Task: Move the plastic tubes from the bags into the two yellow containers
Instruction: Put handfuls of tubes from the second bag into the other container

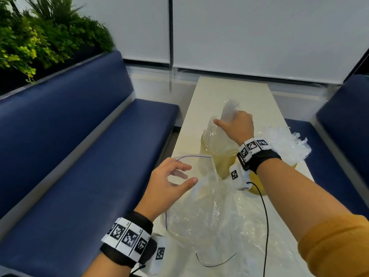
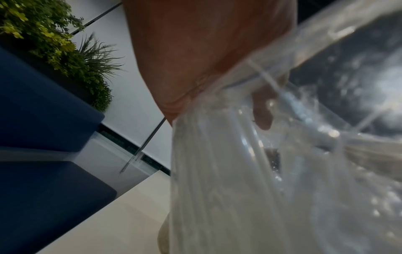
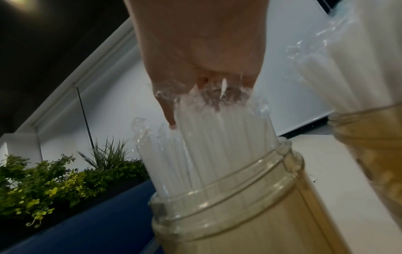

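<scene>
Head: right hand (image 1: 236, 126) grips tubes (image 1: 229, 110) standing in jar (image 1: 216, 154); left hand (image 1: 169, 182), fingers loosely spread, at bag (image 1: 199, 212) mouth, grip unclear. Left wrist: bag against palm. Right wrist: fingers (image 3: 172, 111) curled round tube tops in jar; second jar (image 3: 369, 130) beside.

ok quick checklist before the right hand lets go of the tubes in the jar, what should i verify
1. Tube bundle standing inside the near yellow container: ok, lower ends are below the rim.
2. Right hand grips the bundle's top: ok.
3. Wrapping removed from the bundle: not ok, clear film clings around the tops.
4. Bundle seated on the container's bottom: cannot tell, the yellow wall hides it.
5. Left hand holds the empty clear bag clear of the container mouth: ok.
6. Second yellow container already loaded: ok, tubes stand in it.
</scene>
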The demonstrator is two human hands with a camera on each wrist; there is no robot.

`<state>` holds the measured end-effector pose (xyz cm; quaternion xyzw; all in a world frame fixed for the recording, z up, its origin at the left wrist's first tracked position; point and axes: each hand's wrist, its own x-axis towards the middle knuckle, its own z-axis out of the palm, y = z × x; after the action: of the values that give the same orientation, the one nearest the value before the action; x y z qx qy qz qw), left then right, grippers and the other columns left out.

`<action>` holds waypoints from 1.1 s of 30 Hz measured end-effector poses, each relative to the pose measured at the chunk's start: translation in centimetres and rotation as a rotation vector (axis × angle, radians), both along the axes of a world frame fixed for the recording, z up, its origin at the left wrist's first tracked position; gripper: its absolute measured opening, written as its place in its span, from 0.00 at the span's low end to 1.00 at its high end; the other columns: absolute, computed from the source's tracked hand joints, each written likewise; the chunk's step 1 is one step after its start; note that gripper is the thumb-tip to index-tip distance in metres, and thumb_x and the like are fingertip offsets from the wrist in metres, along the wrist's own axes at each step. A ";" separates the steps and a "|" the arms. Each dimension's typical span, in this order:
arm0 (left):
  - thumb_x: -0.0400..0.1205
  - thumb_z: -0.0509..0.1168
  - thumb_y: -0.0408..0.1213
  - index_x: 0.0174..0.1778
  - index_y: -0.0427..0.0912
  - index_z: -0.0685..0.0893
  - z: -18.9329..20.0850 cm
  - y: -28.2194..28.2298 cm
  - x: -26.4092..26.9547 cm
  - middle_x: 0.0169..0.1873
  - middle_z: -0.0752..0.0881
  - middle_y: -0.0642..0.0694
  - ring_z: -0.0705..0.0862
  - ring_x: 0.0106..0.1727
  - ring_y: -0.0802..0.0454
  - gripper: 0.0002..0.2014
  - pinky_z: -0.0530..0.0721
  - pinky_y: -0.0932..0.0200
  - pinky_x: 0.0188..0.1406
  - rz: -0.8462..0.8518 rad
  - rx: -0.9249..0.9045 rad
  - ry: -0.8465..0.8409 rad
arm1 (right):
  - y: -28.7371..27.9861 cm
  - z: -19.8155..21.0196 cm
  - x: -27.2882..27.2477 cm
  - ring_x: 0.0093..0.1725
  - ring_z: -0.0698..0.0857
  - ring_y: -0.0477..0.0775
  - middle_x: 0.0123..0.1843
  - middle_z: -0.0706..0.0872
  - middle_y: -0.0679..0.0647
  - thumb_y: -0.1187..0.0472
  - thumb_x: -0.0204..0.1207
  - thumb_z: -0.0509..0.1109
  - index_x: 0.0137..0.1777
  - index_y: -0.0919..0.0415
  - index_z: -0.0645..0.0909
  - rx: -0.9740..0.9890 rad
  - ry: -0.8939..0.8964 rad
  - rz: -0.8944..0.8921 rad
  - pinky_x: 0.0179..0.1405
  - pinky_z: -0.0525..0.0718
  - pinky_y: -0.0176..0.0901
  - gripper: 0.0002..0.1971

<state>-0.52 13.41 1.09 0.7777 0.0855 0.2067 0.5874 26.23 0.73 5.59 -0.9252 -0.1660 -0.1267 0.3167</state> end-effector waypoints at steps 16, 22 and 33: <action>0.75 0.80 0.45 0.52 0.51 0.90 0.9 -0.8 -0.5 0.54 0.85 0.55 0.91 0.52 0.55 0.12 0.90 0.61 0.41 -0.026 0.049 0.005 | -1.5 -0.1 -1.1 0.61 0.79 0.52 0.57 0.84 0.50 0.33 0.67 0.78 0.65 0.55 0.80 0.168 -0.215 -0.003 0.51 0.79 0.43 0.33; 0.76 0.80 0.43 0.51 0.50 0.90 0.8 -0.7 -0.4 0.53 0.85 0.55 0.91 0.52 0.55 0.10 0.90 0.59 0.40 -0.021 0.019 0.004 | 0.1 3.2 0.9 0.73 0.73 0.56 0.73 0.79 0.53 0.50 0.86 0.62 0.78 0.56 0.73 0.043 -0.481 0.203 0.63 0.75 0.44 0.23; 0.79 0.77 0.40 0.52 0.48 0.90 1.0 -0.4 0.2 0.53 0.86 0.54 0.90 0.50 0.59 0.07 0.91 0.59 0.42 -0.008 0.069 0.015 | 2.0 2.4 1.8 0.71 0.78 0.62 0.72 0.81 0.59 0.48 0.89 0.52 0.75 0.60 0.77 -0.201 -0.293 0.202 0.72 0.73 0.56 0.24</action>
<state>-0.28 13.02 2.04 0.7995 0.0797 0.2015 0.5603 28.03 2.74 7.95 -0.9024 -0.3142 -0.2104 0.2065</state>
